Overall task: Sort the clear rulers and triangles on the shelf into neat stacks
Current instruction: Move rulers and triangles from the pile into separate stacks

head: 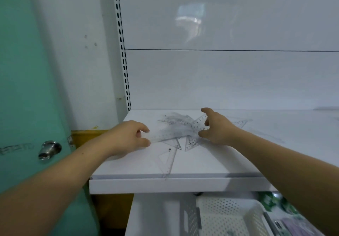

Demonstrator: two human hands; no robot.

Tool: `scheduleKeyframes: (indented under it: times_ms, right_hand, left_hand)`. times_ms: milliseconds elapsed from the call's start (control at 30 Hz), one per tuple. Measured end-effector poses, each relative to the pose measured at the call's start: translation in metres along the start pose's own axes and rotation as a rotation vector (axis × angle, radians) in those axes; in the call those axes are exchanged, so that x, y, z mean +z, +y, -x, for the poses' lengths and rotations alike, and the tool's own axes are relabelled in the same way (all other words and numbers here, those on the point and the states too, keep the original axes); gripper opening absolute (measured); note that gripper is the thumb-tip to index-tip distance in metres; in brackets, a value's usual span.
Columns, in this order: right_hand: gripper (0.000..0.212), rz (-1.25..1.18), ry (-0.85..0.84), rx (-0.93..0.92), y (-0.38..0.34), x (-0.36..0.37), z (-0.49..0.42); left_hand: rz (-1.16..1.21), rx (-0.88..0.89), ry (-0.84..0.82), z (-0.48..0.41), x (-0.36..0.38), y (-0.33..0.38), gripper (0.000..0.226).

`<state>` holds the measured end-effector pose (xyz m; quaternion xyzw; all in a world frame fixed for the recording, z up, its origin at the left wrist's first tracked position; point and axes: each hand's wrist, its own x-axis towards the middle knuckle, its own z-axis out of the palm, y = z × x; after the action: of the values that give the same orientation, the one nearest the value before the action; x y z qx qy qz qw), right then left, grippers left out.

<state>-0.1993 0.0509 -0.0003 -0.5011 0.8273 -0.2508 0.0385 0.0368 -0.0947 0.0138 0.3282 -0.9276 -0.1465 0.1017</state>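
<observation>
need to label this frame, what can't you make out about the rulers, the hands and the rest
Head view only.
- pile of clear rulers and triangles: transparent and overlapping, count unclear.
- right hand: fingers curl at the pile's right side; actual grip hidden by the hand itself.
- left hand pinches a ruler; its end is hidden by the fingers.
- white basket below the shelf: contents blurred, cut by the bottom edge.

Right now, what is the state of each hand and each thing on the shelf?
left hand: pinches the end of the long ruler.
right hand: grips the numbered ruler.
pile: unsorted, pieces overlapping.
front triangle: flat, untouched, near the shelf edge.
</observation>
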Motion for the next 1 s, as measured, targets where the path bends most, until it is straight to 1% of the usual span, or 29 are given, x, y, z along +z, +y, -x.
scheduleKeyframes:
  times_ms: [167,267,467,533,667,767,867,1000]
  right_hand:
    - [0.073,-0.021,0.119,-0.029,-0.010,0.001,0.002]
    - [0.071,-0.039,0.181,-0.020,-0.009,-0.001,0.008]
    - [0.062,0.034,0.278,0.023,0.021,-0.024,0.033]
    - [0.065,0.048,0.289,0.023,0.034,-0.037,0.044]
    - [0.080,-0.002,0.292,0.106,0.067,-0.066,0.072]
    - [0.078,0.028,0.332,0.165,0.101,-0.094,0.102]
    - [0.080,0.080,0.327,0.216,0.139,-0.126,0.141]
    - [0.081,0.088,0.340,0.330,0.206,-0.168,0.204]
  left_hand:
    - [0.062,0.040,0.083,-0.001,-0.002,-0.012,0.049]
    - [0.052,0.079,0.139,-0.008,0.001,-0.010,0.048]
    - [-0.009,0.095,0.224,-0.023,0.013,0.017,0.045]
    - [-0.019,0.104,0.247,-0.026,0.016,0.032,0.044]
    - [0.007,0.159,0.218,-0.035,0.024,0.079,0.044]
    - [0.036,0.248,0.182,-0.037,0.036,0.128,0.045]
    - [0.028,0.325,0.154,-0.037,0.056,0.185,0.048]
    - [0.030,0.389,0.115,-0.036,0.094,0.273,0.053]
